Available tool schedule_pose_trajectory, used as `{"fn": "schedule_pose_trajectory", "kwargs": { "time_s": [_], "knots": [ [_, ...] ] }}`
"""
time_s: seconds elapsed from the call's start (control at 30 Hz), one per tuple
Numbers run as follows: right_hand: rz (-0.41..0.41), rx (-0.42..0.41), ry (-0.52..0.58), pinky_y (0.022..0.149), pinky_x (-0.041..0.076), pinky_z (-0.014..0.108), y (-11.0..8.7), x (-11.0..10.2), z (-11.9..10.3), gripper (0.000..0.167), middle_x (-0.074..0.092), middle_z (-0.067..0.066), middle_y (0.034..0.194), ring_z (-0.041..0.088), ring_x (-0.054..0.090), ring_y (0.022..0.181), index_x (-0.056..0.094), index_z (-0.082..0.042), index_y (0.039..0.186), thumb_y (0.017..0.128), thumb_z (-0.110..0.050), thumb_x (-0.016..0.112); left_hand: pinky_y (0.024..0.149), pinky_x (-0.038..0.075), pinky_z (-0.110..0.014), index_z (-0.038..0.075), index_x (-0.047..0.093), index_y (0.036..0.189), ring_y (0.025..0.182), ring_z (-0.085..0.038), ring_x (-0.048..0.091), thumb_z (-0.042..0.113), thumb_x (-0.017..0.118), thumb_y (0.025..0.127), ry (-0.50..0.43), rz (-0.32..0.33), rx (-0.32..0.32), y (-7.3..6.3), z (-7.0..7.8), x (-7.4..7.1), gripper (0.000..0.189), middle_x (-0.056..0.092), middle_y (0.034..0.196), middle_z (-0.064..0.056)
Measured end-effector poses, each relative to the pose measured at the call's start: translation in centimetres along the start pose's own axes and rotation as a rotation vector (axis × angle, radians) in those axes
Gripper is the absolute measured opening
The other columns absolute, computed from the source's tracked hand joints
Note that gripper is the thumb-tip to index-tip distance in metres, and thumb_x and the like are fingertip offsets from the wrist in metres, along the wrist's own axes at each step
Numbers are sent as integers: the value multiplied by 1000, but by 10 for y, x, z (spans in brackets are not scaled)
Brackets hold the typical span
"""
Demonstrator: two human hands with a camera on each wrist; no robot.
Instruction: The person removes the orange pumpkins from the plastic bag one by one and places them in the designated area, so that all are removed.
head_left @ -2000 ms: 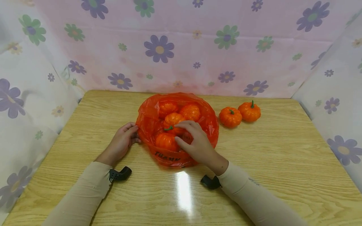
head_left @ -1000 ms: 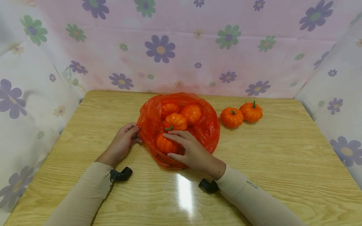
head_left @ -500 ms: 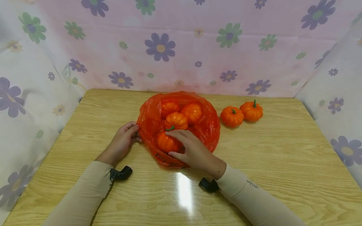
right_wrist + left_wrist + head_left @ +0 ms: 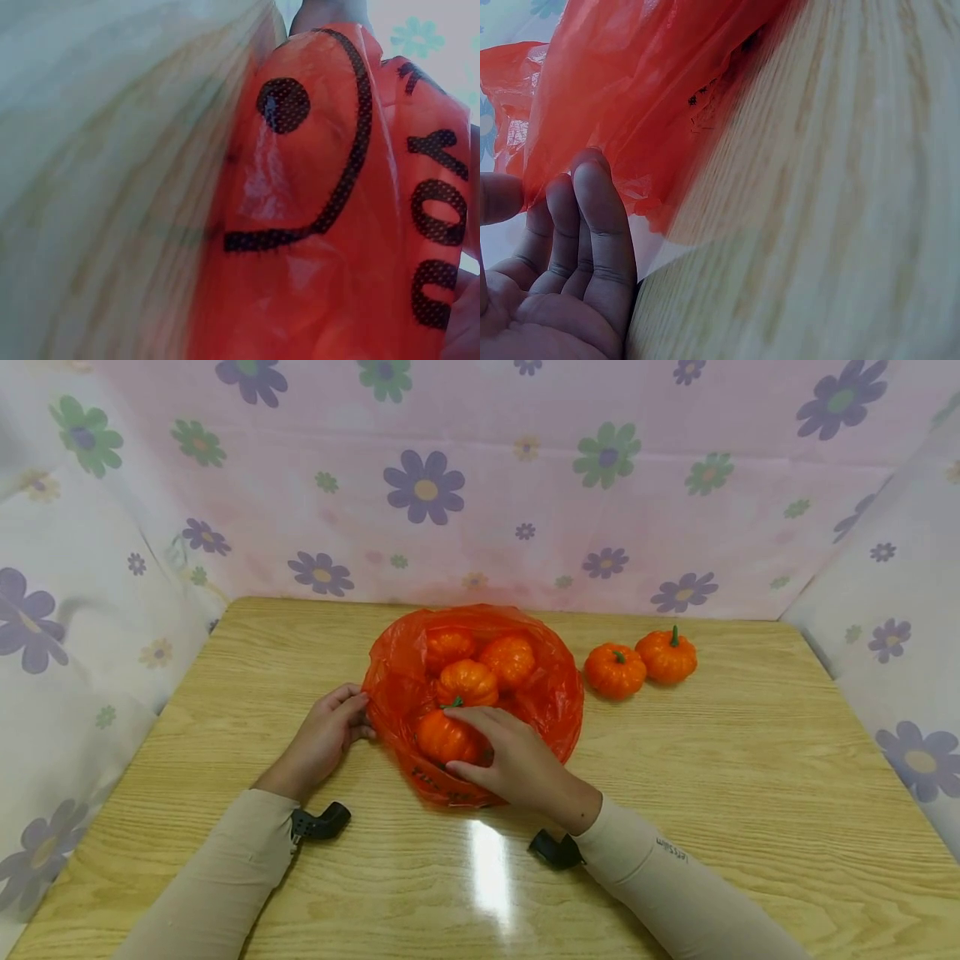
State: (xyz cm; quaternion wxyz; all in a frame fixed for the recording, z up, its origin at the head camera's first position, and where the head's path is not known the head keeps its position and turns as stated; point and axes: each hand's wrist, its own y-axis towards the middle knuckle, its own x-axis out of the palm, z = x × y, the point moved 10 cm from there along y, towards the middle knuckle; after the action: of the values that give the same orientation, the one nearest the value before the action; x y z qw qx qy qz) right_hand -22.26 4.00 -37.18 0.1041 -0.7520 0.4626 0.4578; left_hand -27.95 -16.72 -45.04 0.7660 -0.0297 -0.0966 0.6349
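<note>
A red plastic bag (image 4: 397, 672) lies spread wide at its mouth near the middle of the table, with several small orange pumpkins in it. Its left rim is pinched between the thumb and fingers of my left hand (image 4: 322, 739); the left wrist view shows thin red film (image 4: 630, 97) at those fingertips. Inside the front of the bag, my right hand (image 4: 521, 760) holds the nearest pumpkin (image 4: 447, 739), thumb in front and fingers over its far side. Behind it sits another pumpkin (image 4: 467, 681). In the right wrist view, the printed bag wall (image 4: 315, 285) hides most of that hand.
Two more pumpkins with green stems, one nearer (image 4: 615, 672) and one farther (image 4: 666, 657), stand on the wooden table (image 4: 750, 777) to the right of the bag. A flower-patterned cloth (image 4: 495, 468) rises behind the table and along both sides.
My right hand has come down and toward me from the middle of the bag onto the front pumpkin, which has shifted slightly right. My left hand stays at the rim.
</note>
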Motion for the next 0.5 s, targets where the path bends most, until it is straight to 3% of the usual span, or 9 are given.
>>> {"fn": "schedule_pose_trajectory", "kwargs": {
  "time_s": [0.27,0.5],
  "knots": [
    [40,-24,48,108,48,40,-1,-8,-1,62,60,0,138,19,56,129,54,-18,141,86,-31,80,73,55,-23,12,55,101,79,-9,60,22,43,108,2,-6,4,0,2,1,17,59,91,5],
    [120,-32,108,104,51,41,-3,-22,2,62,60,4,137,21,57,125,53,-16,141,86,-26,80,73,55,-23,13,56,102,79,-9,60,23,44,108,-11,-6,-3,-1,-1,0,17,60,91,6]
  ]
}}
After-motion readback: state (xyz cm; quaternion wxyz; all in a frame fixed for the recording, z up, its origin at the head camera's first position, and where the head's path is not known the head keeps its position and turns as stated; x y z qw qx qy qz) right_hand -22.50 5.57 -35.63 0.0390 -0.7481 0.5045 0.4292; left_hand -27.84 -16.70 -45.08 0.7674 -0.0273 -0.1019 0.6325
